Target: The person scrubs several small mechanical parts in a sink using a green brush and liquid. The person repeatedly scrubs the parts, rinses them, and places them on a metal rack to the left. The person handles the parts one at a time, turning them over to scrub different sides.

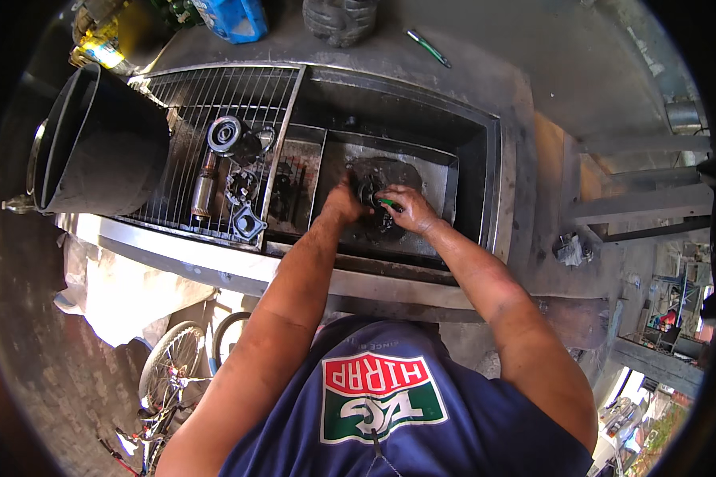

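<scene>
Grimy grey workbench (485, 60) is stretching across the space, with a long dark trough (374, 99) being set into it; a wire rack (296, 103) is covering the trough's left part; a black bucket (119, 159) is hiding the rack's left end; a shallow metal tray (440, 179) is lying inside the trough, running out past the rack's right edge; a blue container (235, 16) and a dark ribbed bottle (340, 20) are standing beyond the rack's far side, the bottle farther right; a cylindrical housing (232, 137) is resting on the rack, and a slim armature (204, 195) is lying near it there; to the rack's right, the left hand (344, 203) is curling partly closed around a dark round part (367, 192), some fingers being hidden; the right hand (410, 211), farther from the rack, is pinching a small green tool (389, 204) between thumb and fingers; the dark round part is sitting between both hands over the tray, right of the rack, its contact with the tool being too unclear to tell.
</scene>
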### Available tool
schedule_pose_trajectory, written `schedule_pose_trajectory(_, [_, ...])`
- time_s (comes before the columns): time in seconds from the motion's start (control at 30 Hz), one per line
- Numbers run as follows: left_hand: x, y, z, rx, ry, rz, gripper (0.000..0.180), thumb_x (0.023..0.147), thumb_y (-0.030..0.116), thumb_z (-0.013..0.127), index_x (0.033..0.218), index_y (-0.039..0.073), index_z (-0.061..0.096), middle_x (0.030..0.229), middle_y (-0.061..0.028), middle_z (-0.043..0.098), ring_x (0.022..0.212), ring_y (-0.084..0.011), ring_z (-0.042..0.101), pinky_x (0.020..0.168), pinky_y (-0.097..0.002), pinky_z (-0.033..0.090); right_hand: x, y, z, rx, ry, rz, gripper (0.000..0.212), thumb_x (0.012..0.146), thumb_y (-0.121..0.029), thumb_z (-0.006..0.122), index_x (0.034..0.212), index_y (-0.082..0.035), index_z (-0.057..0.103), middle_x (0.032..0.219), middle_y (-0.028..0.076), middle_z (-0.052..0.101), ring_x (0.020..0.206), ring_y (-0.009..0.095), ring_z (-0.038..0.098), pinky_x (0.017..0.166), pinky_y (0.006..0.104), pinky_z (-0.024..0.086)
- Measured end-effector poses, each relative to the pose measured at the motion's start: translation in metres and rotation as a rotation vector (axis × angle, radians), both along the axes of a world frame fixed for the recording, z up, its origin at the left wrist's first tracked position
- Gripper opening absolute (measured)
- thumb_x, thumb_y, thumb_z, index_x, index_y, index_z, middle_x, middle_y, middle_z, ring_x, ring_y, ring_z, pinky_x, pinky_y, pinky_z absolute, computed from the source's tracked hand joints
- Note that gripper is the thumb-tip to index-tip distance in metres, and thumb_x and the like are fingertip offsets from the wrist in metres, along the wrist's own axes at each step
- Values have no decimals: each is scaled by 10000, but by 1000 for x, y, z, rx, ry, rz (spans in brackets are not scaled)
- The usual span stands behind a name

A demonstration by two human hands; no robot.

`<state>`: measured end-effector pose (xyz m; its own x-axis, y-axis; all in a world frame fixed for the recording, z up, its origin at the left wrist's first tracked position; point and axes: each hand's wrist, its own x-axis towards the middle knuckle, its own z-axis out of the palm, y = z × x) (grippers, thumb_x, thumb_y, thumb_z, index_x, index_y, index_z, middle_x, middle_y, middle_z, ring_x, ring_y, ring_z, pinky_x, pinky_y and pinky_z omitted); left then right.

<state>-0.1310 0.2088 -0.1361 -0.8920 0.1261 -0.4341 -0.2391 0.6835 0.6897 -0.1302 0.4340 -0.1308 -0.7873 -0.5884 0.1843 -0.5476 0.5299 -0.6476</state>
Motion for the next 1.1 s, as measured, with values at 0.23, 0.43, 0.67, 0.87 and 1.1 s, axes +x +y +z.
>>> schedule_pose_trajectory(0.23, [3,6,14,-41,-108,68,1392,585,345,1044,1644,11,204,1532,-272,546,1432,-386,537,1210,-411,440,-21,20,15,184,9,-452,207,890,-207,729,1019,-48,761,972,195,772,924,320,754,845,400,571])
schedule_pose_trajectory(0.43, [4,-5,22,-161,-192,70,1400,605,381,1028,1651,16,173,1475,-297,584,1410,-386,560,1188,-418,460,-10,11,19,204,-365,-446,235,904,-185,725,1085,-38,753,1024,202,766,978,338,749,886,411,565])
schedule_pose_trajectory(0.67, [2,17,31,-201,-126,-67,1106,644,431,973,1541,43,455,1385,-259,664,1313,-379,640,1122,-431,519,9,-3,36,212,-129,-239,216,883,-124,770,1097,-99,782,1143,180,763,1090,367,721,967,418,567])
schedule_pose_trajectory(0.87, [2,15,36,-157,-169,-7,966,679,405,966,1471,42,546,1414,-242,649,1351,-363,612,1148,-437,497,11,3,29,153,-391,-172,198,877,-91,762,1074,-96,782,1073,167,754,1075,373,705,964,452,562])
schedule_pose_trajectory(1.1, [0,7,28,-248,-77,48,1069,688,448,966,1526,39,445,1473,-265,568,1340,-392,608,1137,-428,502,-9,28,0,98,-511,-634,218,923,-190,733,1102,-79,787,990,206,757,955,357,743,875,414,574])
